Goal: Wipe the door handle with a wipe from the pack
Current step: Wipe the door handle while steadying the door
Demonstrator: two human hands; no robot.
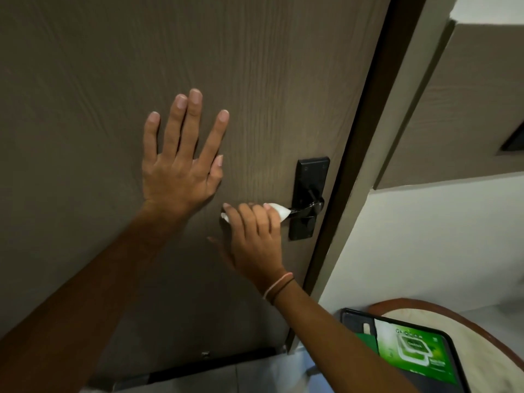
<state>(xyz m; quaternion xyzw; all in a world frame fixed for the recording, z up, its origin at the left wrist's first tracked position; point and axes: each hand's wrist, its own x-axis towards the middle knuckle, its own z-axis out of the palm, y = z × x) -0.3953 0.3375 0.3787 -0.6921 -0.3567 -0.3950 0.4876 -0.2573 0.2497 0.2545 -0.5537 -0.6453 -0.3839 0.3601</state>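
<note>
A black lever door handle (307, 207) on a black backplate (311, 177) sits at the right edge of a brown wooden door (113, 66). My right hand (252, 236) is closed around the lever's left end with a white wipe (279, 210) pressed between its fingers and the lever; bits of wipe stick out on both sides of the fingers. My left hand (181, 154) lies flat on the door, fingers spread, up and to the left of the handle, holding nothing. The green wipe pack (416, 355) lies at the lower right.
The pack rests on a dark tray (354, 321) on a round, wood-rimmed table (459, 319) at the lower right. The dark door frame (368, 137) and a white wall (439, 245) stand just right of the handle. Pale floor (255, 378) shows below the door.
</note>
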